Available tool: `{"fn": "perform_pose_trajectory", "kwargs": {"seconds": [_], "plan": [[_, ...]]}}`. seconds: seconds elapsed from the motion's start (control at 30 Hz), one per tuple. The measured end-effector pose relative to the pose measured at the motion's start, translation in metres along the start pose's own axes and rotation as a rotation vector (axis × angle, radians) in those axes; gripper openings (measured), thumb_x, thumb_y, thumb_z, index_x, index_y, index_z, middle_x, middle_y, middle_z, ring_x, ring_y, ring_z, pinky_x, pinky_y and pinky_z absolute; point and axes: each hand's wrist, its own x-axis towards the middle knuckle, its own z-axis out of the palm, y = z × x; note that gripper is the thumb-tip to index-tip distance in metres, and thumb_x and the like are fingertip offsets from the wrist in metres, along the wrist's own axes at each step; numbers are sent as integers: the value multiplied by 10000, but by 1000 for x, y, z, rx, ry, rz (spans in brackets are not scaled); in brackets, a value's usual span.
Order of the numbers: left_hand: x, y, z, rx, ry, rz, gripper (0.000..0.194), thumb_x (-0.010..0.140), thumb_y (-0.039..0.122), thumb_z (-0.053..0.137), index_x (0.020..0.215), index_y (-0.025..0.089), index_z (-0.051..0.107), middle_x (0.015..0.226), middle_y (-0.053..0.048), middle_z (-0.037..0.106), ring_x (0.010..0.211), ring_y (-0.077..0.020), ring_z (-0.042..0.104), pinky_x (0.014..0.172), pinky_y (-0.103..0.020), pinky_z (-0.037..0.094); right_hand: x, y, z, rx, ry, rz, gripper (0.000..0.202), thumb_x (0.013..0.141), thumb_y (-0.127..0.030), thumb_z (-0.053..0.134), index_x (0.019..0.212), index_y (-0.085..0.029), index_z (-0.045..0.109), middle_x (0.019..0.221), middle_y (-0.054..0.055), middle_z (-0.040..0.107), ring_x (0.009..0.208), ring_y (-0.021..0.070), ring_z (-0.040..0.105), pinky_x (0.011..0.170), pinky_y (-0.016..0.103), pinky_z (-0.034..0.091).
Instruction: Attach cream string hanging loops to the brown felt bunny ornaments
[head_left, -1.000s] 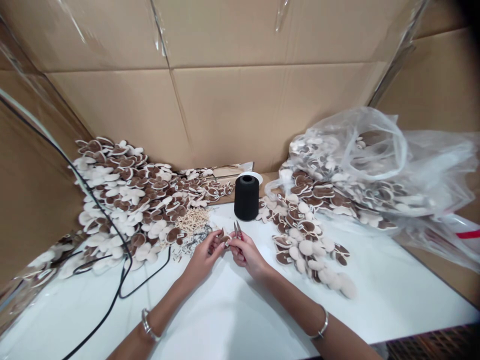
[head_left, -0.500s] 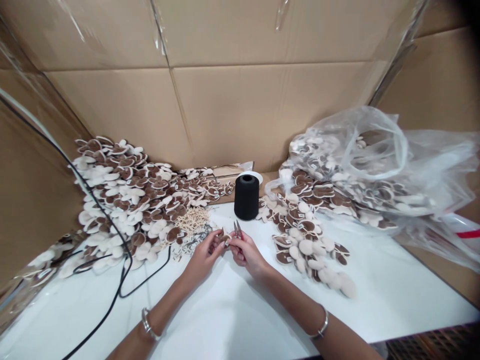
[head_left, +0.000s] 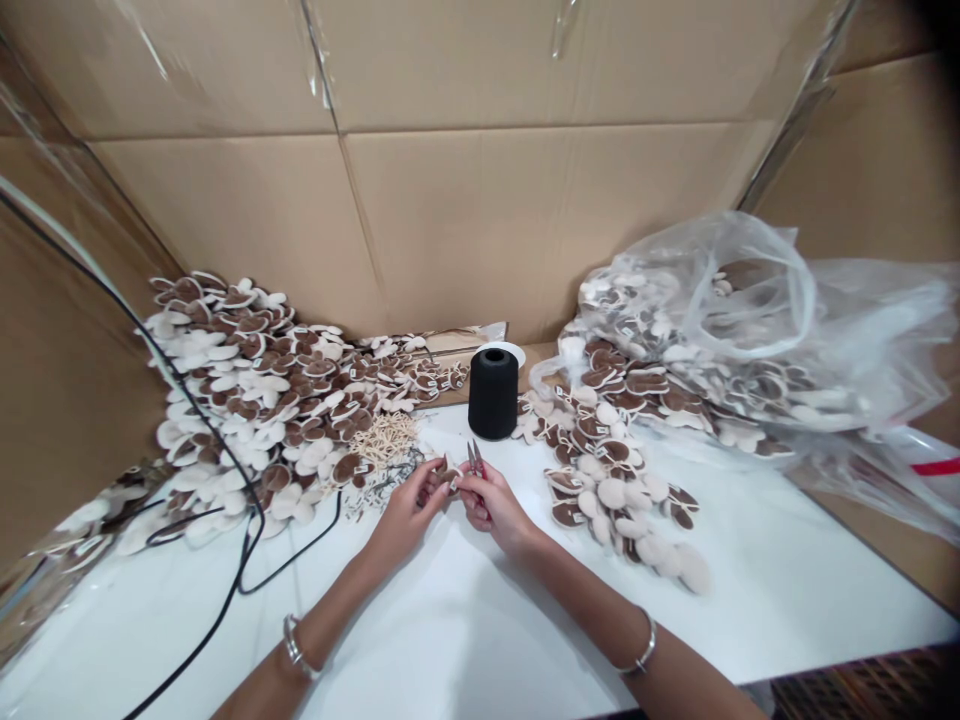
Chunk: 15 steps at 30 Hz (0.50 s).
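Between my hands is a small brown and cream fabric piece (head_left: 448, 474). My left hand (head_left: 417, 497) is closed on its left side. My right hand (head_left: 490, 503) keeps a pair of red-handled thread snips (head_left: 475, 458) in its palm, blades pointing up and away, while its thumb and finger meet the fabric piece's right edge. Just left of my hands lie cream trimmings (head_left: 384, 438) and dark thread scraps (head_left: 382, 485). Beyond them stands a black thread cone (head_left: 493, 394).
A large heap of brown and cream fabric pieces (head_left: 262, 380) fills the left side. A smaller pile (head_left: 615, 480) lies at the right, before a clear plastic bag (head_left: 750, 300) holding more. Black cables (head_left: 232, 460) cross the left of the white table (head_left: 480, 630). Cardboard walls (head_left: 525, 220) surround it.
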Motion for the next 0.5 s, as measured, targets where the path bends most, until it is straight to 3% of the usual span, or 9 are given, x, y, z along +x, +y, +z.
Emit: {"fn": "perform_pose_trajectory", "kwargs": {"seconds": [0.5], "plan": [[-3,4,2,-43,32,12,446,920,417,490,1298,183,463,963,-81,670,855,-206,647,738,-312,510,-2,0,0,-2,-14,-1,357,623,-305,680,870,-232,432,448,-132,410,331,27,201,371,198,42]]}}
